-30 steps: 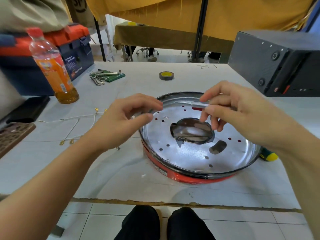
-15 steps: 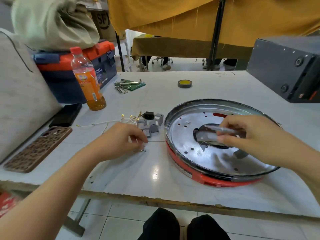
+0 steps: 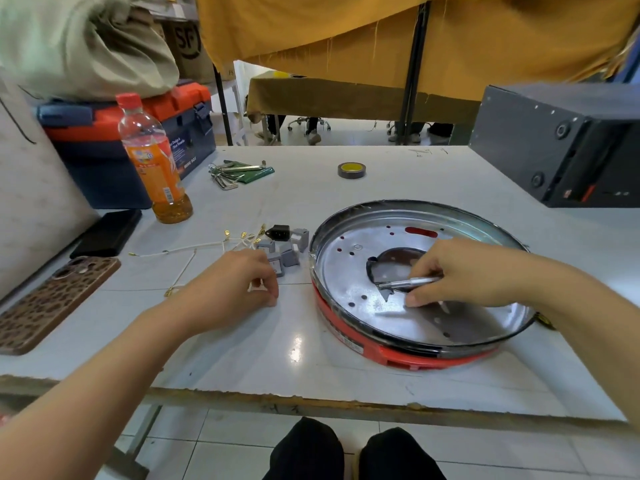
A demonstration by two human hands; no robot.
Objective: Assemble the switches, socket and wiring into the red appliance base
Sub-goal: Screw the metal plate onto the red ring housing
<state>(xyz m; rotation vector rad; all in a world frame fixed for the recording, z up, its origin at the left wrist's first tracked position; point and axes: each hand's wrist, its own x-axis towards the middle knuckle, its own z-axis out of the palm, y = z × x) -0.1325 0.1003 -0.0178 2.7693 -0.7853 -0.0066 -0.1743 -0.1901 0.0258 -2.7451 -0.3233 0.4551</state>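
From the head camera, the right hand (image 3: 474,271) hovers low over the red appliance base (image 3: 408,351), its fingers curled round a slim silver tool (image 3: 408,282) whose tip points left toward the dark opening (image 3: 394,265) in the middle of the base's metal plate (image 3: 346,271). The thumb rests on the plate just below the tool.

The left hand (image 3: 228,285) lies on the table (image 3: 242,358) to the left of the base, fingers curled with the fingertips drawn together as if pinching; whether anything small sits between them cannot be told. Just beyond those fingertips is a cluster of grey switches (image 3: 287,252), with the black socket (image 3: 278,232) behind them. White wires with brass terminals (image 3: 207,245) trail away to the left of the knuckles.

The table is white with a chipped near edge. Farther beyond the left hand stand an orange drink bottle (image 3: 152,161), a blue and orange toolbox (image 3: 138,140), a set of hex keys (image 3: 235,171) and a roll of tape (image 3: 351,169). Two phones (image 3: 55,299) lie to the left of the wrist. A dark grey box (image 3: 561,140) sits beyond the right hand, and mustard cloth (image 3: 381,39) hangs behind.

The base is round and shallow, red plastic under a shiny perforated plate with a black rim.
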